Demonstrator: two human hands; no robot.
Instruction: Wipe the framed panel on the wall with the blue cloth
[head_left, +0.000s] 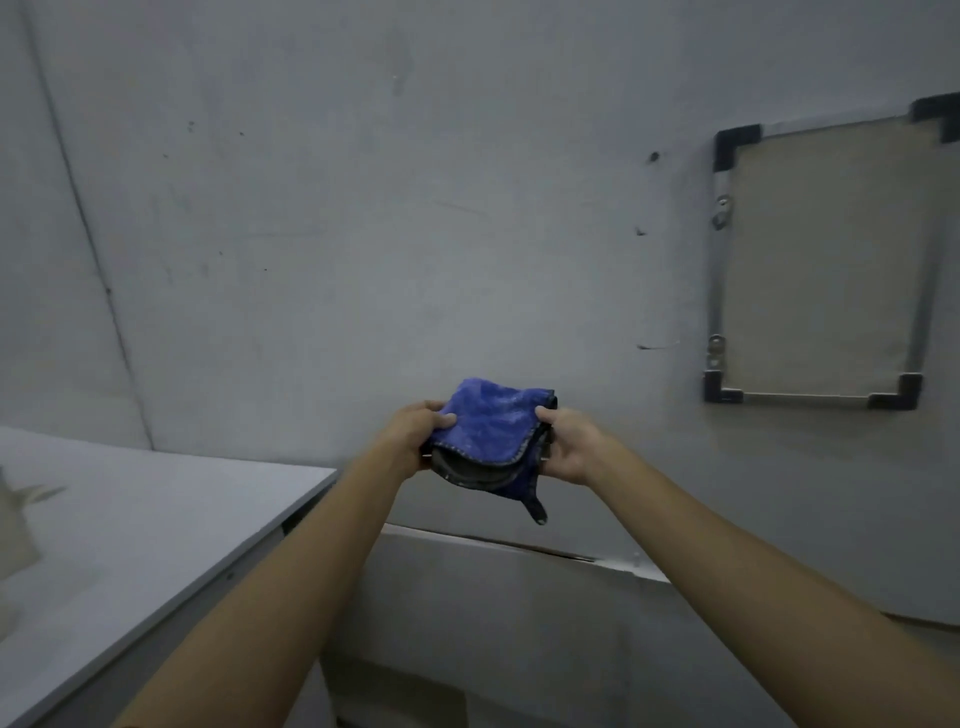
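The left hand (418, 434) and right hand (566, 441) pinch opposite edges of the folded blue microfibre cloth (488, 426), well apart from the metal-framed beige wall panel (821, 260). Its loose layers, seemingly dangling, may unfold and slip during wiping.

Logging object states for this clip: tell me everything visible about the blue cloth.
The blue cloth looks like soft microfibre, folded into a thick pad with a stitched edge. Lower layers look dark and soiled; a small tab hangs below. The left hand and right hand grip its sides, thumbs on top, holding it in the air, apart from the framed panel.
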